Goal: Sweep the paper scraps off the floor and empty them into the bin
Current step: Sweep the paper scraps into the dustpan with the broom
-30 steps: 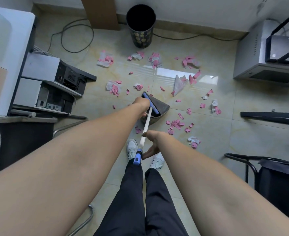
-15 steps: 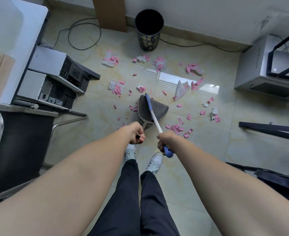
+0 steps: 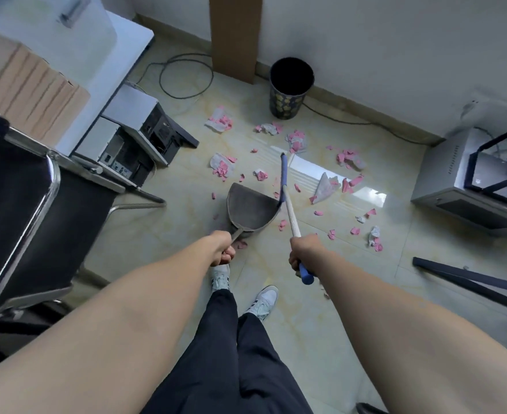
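Left hand (image 3: 223, 248), fingers curled round the handle of the grey dustpan (image 3: 250, 209), pan mouth facing away from the feet and toward the bin (image 3: 290, 86). Right hand (image 3: 304, 249), fingers wrapped round the white shaft of the broom (image 3: 289, 209) just above its blue end grip; blue head of the broom on the floor (image 3: 320, 309) just beyond the dustpan's right rim, between dustpan and bin. Pink and white paper scraps (image 3: 296, 141) strewn over the tiles between dustpan and bin, also to the right of the dustpan; a few small pieces beside the pan's handle. Bin upright against the wall, beyond the scraps. Pan interior apparently bare of scraps. Computer cases (image 3: 132, 135) left of the dustpan; black chair (image 3: 22, 198) farther left; grey metal cabinet (image 3: 467, 174) well to the right.
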`<action>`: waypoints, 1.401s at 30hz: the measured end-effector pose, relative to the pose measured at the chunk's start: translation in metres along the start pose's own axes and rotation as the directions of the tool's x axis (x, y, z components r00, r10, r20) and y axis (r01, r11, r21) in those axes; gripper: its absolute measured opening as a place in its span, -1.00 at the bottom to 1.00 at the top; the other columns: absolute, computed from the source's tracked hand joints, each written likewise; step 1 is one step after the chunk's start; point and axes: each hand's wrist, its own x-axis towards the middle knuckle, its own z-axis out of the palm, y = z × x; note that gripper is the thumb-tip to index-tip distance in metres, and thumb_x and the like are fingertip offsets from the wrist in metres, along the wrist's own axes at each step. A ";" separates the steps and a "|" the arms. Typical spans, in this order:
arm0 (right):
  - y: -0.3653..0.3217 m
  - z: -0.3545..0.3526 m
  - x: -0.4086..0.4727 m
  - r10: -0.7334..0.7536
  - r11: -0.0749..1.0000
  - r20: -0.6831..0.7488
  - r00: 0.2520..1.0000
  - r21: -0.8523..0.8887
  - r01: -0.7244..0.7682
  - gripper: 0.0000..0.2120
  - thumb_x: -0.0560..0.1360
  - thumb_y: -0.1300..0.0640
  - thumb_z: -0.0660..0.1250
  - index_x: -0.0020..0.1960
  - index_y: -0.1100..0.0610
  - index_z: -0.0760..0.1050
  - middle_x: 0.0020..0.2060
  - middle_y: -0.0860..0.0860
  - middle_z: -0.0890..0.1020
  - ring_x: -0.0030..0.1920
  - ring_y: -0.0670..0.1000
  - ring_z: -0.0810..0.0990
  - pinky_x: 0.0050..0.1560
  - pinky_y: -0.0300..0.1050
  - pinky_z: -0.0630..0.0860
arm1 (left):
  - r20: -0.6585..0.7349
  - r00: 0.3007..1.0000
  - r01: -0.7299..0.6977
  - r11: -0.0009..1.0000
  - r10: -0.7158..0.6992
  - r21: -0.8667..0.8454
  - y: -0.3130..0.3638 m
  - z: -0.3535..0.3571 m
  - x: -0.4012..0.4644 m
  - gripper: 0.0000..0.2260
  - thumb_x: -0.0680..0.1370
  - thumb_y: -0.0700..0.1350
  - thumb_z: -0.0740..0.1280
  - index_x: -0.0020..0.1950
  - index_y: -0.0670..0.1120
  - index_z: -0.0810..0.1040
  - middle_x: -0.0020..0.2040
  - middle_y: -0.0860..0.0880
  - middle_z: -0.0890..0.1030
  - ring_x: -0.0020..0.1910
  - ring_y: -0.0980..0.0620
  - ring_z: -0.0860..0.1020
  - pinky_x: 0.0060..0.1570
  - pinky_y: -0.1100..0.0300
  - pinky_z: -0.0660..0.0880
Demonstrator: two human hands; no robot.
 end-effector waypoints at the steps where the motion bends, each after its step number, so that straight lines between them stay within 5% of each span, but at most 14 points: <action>1: -0.007 0.003 -0.005 -0.018 1.000 0.003 1.000 -0.010 0.018 -0.82 0.60 0.24 0.09 -0.11 0.29 0.38 -0.43 0.13 0.39 -0.52 0.00 0.26 -0.46 -0.26 0.24 | -0.010 1.000 -0.016 1.000 0.016 0.016 0.001 -0.007 -0.004 -0.75 0.59 -0.25 -0.15 -0.05 -0.10 0.31 -0.52 0.02 0.15 -0.75 0.13 0.08 -0.70 0.45 -0.04; 5: -0.029 0.019 -0.019 -0.076 0.994 0.003 0.997 -0.074 0.076 -0.78 0.59 0.31 0.05 0.02 0.30 0.47 -0.41 0.10 0.35 -0.37 0.02 0.29 -0.36 -0.17 0.25 | -0.075 0.995 -0.060 0.996 0.066 0.072 0.006 -0.031 -0.020 -0.75 0.57 -0.29 -0.17 -0.16 -0.11 0.24 -0.39 0.02 0.13 -0.79 0.13 0.09 -0.66 0.50 -0.01; 9: -0.040 0.028 -0.025 -0.078 0.992 0.015 0.997 -0.099 0.079 -0.78 0.60 0.35 0.00 0.16 0.33 0.35 -0.37 0.14 0.35 -0.47 0.02 0.26 -0.61 -0.34 0.23 | -0.143 0.986 -0.076 0.994 0.086 0.076 0.009 -0.052 -0.031 -0.72 0.56 -0.31 -0.17 -0.25 -0.10 0.21 -0.39 0.01 0.14 -0.79 0.14 0.07 -0.61 0.52 0.02; 19: -0.044 0.074 -0.035 0.058 0.985 0.000 0.998 -0.160 -0.058 -0.76 0.59 0.24 0.07 -0.24 0.23 0.33 -0.68 0.01 0.34 -0.43 -0.02 0.19 -0.31 -0.15 0.15 | -0.171 0.982 -0.071 0.995 0.083 0.071 0.002 -0.130 -0.045 -0.71 0.60 -0.29 -0.13 -0.27 -0.09 0.19 -0.39 0.00 0.15 -0.81 0.15 0.07 -0.61 0.53 0.00; 25: -0.036 0.106 -0.032 0.158 0.986 0.022 0.987 -0.066 -0.156 -0.85 0.61 0.26 0.02 -0.10 0.23 0.30 -0.41 0.05 0.27 -0.43 -0.02 0.14 -0.38 -0.14 0.12 | -0.157 0.988 0.012 0.997 0.001 0.079 -0.018 -0.177 -0.044 -0.72 0.61 -0.28 -0.10 -0.24 -0.07 0.23 -0.40 0.01 0.16 -0.80 0.14 0.09 -0.63 0.53 0.00; 30: -0.025 0.126 -0.031 0.208 0.971 0.045 0.977 -0.130 -0.201 -0.75 0.59 0.27 0.00 -0.25 0.22 0.28 -0.51 0.04 0.25 -0.43 -0.03 0.09 -0.43 -0.15 0.10 | -0.140 0.990 0.049 0.993 -0.034 0.104 -0.036 -0.206 -0.043 -0.69 0.63 -0.27 -0.10 -0.27 -0.08 0.23 -0.54 0.01 0.21 -0.80 0.15 0.09 -0.64 0.52 -0.02; 33: -0.017 0.137 -0.026 0.259 0.962 0.031 0.965 -0.102 -0.254 -0.76 0.60 0.26 0.00 -0.21 0.23 0.31 -0.43 0.03 0.22 -0.45 -0.04 0.09 -0.57 -0.24 0.03 | -0.140 0.988 0.075 0.991 -0.059 0.114 -0.047 -0.220 -0.035 -0.70 0.63 -0.26 -0.11 -0.26 -0.08 0.22 -0.43 0.00 0.17 -0.81 0.15 0.10 -0.65 0.53 -0.02; 38: -0.005 0.152 -0.024 0.274 0.954 0.011 0.962 -0.129 -0.270 -0.67 0.63 0.21 0.02 -0.32 0.14 0.22 -0.50 0.02 0.23 -0.43 -0.03 0.09 -0.38 -0.11 0.04 | -0.150 0.980 0.151 0.978 -0.129 0.142 -0.072 -0.240 -0.011 -0.73 0.61 -0.30 -0.14 -0.21 -0.11 0.23 -0.40 0.00 0.16 -0.81 0.14 0.10 -0.67 0.55 0.02; 42: 0.003 0.159 -0.015 0.305 0.923 0.012 0.952 -0.252 -0.292 -0.65 0.63 0.21 0.03 -0.33 0.14 0.22 -0.50 0.04 0.26 -0.45 -0.01 0.11 -0.47 -0.20 0.08 | -0.148 0.978 0.171 0.972 -0.147 0.159 -0.079 -0.245 -0.001 -0.73 0.60 -0.29 -0.15 -0.22 -0.09 0.21 -0.39 0.01 0.16 -0.81 0.14 0.10 -0.66 0.55 0.00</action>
